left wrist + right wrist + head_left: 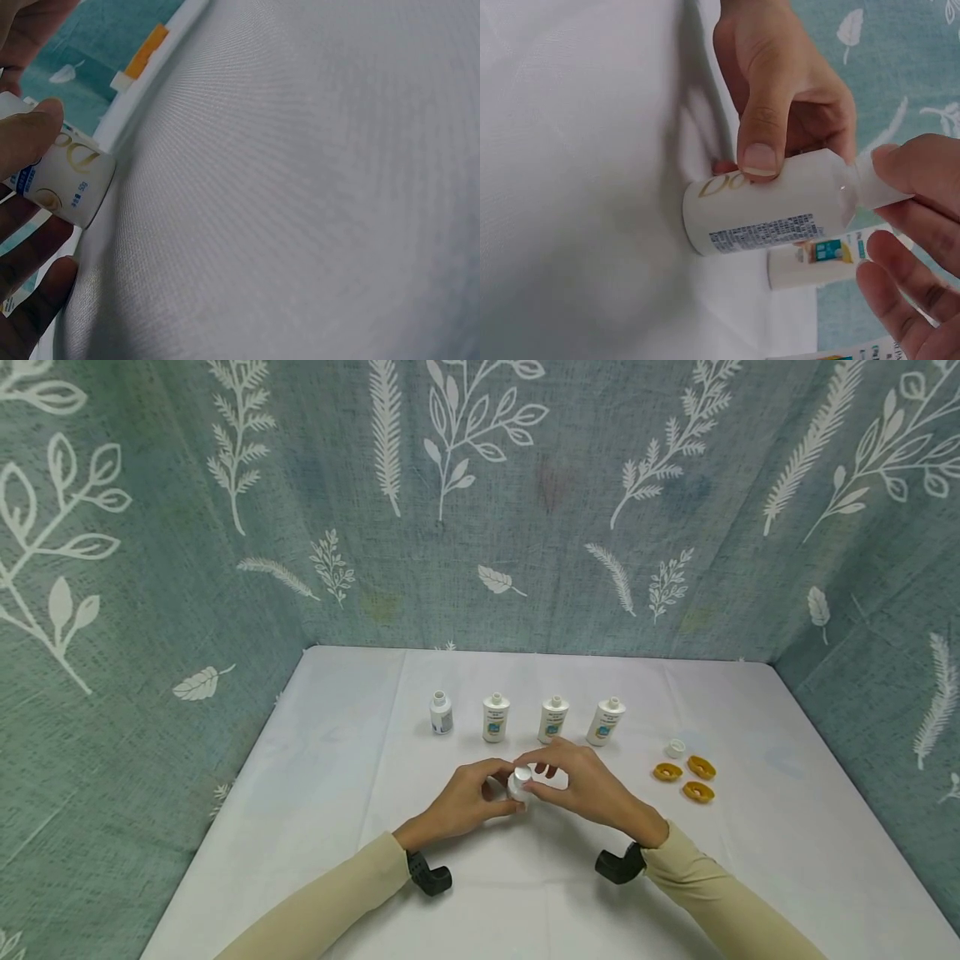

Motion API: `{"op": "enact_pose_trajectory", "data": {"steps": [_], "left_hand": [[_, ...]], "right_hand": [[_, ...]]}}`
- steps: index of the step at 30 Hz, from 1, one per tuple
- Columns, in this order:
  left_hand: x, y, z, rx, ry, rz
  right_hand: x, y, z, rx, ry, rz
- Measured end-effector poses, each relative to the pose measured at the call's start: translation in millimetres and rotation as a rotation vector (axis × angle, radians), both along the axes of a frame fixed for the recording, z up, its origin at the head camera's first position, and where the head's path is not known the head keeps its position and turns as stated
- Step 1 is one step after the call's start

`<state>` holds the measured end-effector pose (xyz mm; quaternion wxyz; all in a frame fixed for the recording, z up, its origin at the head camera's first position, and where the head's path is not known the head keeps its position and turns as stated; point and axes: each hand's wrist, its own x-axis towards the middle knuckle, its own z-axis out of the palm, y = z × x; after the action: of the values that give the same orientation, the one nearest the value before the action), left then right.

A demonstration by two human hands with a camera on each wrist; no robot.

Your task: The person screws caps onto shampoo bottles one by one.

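2 tan sleeves (337, 897) reach in from the near edge, each with a black wrist camera (431, 877); the left hand (468, 797) grips a white bottle (757, 202) round its body, near the middle of the white table (315, 793); the right hand (588, 785) pinches the bottle's cap (879, 180) between thumb and finger (2 of its other fingers stand off from the cap); to the right, 3 mustard rings (708, 795) lie near 1 loose lid (676, 748); farther back, 4 more bottles (495, 722) stand in a row, the leftmost slimmest; behind hangs a leaf-patterned curtain (555, 560).
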<state>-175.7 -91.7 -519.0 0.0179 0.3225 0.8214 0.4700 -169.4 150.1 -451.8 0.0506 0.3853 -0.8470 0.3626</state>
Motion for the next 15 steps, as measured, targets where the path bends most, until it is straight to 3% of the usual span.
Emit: {"op": "enact_pose_trajectory", "data": {"steps": [9,15], "left_hand": [[0.2,0.4,0.7,-0.003,0.004,0.003],[0.7,0.7,0.7,-0.001,0.013,0.002]], "right_hand": [[0.3,1.1,-1.0,0.025,0.003,0.028],[1.8,-1.6,-3.6,-0.001,0.011,-0.016]]}}
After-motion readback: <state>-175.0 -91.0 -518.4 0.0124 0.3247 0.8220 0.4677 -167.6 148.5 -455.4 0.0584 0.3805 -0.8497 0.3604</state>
